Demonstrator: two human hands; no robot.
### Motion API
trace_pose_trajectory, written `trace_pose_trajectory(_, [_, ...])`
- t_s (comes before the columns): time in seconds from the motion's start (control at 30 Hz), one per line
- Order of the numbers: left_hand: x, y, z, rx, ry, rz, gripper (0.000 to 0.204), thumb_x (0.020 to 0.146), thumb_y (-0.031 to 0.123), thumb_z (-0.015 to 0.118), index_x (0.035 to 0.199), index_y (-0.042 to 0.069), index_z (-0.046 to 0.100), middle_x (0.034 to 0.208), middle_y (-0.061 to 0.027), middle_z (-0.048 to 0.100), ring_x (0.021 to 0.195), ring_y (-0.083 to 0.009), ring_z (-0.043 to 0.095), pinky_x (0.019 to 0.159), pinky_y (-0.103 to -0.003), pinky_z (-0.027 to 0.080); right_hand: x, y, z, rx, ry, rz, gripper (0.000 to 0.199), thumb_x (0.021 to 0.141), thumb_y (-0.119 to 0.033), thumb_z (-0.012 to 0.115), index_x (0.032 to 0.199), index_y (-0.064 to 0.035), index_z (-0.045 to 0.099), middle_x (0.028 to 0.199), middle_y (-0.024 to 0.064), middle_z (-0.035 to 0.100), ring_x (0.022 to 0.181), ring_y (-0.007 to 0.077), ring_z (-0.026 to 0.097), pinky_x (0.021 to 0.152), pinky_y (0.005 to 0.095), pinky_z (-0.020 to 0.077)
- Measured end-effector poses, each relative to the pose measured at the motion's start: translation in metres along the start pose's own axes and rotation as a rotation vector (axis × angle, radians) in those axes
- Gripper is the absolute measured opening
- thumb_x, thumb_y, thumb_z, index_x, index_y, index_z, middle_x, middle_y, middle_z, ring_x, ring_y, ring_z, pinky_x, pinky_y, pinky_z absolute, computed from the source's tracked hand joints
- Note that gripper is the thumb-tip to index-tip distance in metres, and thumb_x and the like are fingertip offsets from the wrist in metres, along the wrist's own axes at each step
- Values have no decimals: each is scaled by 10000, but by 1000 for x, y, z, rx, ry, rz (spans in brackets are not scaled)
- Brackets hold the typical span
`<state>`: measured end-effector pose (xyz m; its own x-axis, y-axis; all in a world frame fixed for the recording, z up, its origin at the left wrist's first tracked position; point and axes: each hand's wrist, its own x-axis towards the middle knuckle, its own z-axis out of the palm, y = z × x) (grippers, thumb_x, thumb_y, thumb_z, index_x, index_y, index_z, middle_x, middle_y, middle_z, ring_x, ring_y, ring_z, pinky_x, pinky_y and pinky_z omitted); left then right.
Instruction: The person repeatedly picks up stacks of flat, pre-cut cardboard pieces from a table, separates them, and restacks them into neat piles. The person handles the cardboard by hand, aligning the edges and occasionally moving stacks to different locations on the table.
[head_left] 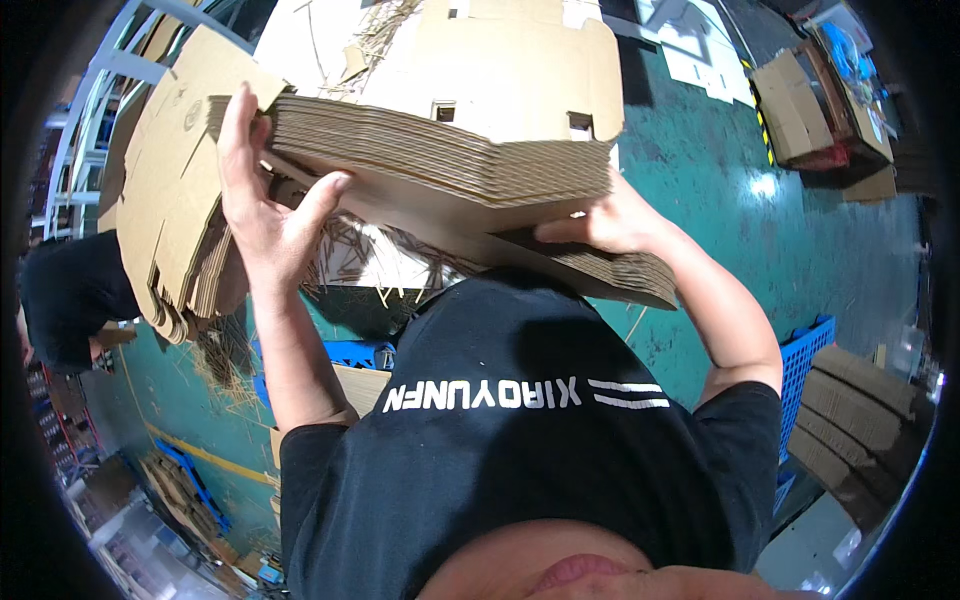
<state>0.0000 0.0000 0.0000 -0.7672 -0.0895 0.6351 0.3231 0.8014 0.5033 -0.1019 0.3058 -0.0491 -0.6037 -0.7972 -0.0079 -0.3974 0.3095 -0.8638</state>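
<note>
Between my two hands I hold a thick stack of flat die-cut cardboard sheets [430,150], tilted, with its layered edges facing up. My left hand [270,205] presses against the left end of the stack, fingers up along its side and thumb spread along the near face. At the right end, my right hand [610,220] grips the stack, its fingers partly hidden by the cardboard. A folded-down flap section [610,270] of the layers hangs below that hand. More flat cardboard blanks [520,60] lie beyond on a white surface [300,50].
To the left stands another pile of cardboard blanks [180,190]. Cardboard scrap strips [370,250] litter the white surface and floor. A person in black [75,300] bends at far left. A blue crate [805,370] and brown cardboard [850,410] are at right; an open box [800,110] sits far right.
</note>
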Motion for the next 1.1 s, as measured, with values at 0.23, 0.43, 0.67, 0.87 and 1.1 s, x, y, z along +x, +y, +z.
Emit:
trace_pose_trajectory(0.23, [-38,-38,-2,305,489,-78,1114,586,397,881,1426,37,245,1363,-156,408,1210,-270,444,986,-380,384,-23,-5,-42,90,-177,288,559,666,-142,777,1162,15,572,1073,136,653,997,221,601,929,334,456])
trace_pose_trajectory(0.43, [-27,-53,6,-603,137,-678,600,529,-2,795,1077,24,551,987,-88,641,909,-169,613,811,-322,512,-23,-1,-76,-244,-230,515,741,593,-273,865,1200,-4,537,1166,135,591,1109,246,546,970,369,433])
trace_pose_trajectory(0.67, [-47,-23,21,-560,182,-569,803,479,91,919,1163,24,502,1089,-105,619,985,-197,609,872,-344,513,-27,-24,-96,-150,-230,376,889,644,-266,835,1387,-100,377,1314,128,503,1220,261,482,1038,381,381])
trace_pose_trajectory(0.87, [-86,-25,25,-751,210,-645,898,524,-46,860,1306,27,425,1166,-92,566,1089,-201,561,960,-347,471,-61,-43,-42,558,248,357,908,773,-267,748,1490,-149,203,1423,141,415,1324,248,376,1105,426,278])
trace_pose_trajectory(1.1, [-87,-12,21,-441,75,-217,1047,498,110,921,1362,16,337,1157,-104,551,1045,-186,567,907,-327,482,-69,-22,-50,569,463,385,605,911,-269,582,1425,-93,317,1305,147,522,1186,249,513,997,397,437])
